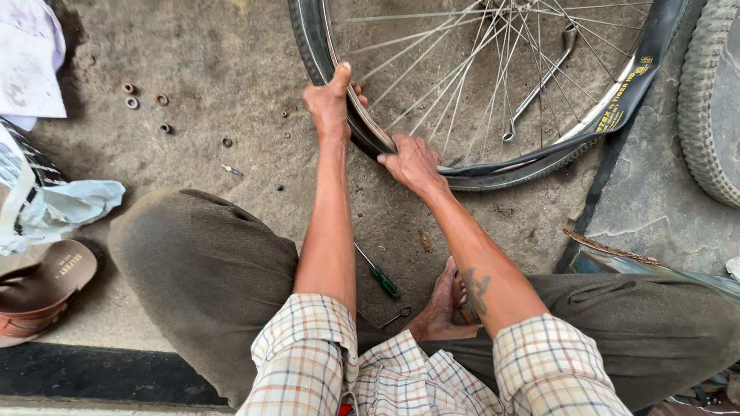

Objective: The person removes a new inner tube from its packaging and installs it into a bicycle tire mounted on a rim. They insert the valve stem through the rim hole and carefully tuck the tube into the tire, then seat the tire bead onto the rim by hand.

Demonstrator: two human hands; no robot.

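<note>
A spoked bicycle wheel lies flat on the concrete floor, its black tyre partly off the metal rim and hanging loose at the right. My left hand grips the tyre and rim at the wheel's near left edge, thumb up over the rim. My right hand presses down on the tyre at the near edge, fingers curled over it. A metal tyre lever lies among the spokes inside the wheel.
A green-handled screwdriver and a small metal tool lie between my knees near my bare foot. Nuts and washers are scattered at the left. A brown sandal, crumpled cloth and another tyre flank me.
</note>
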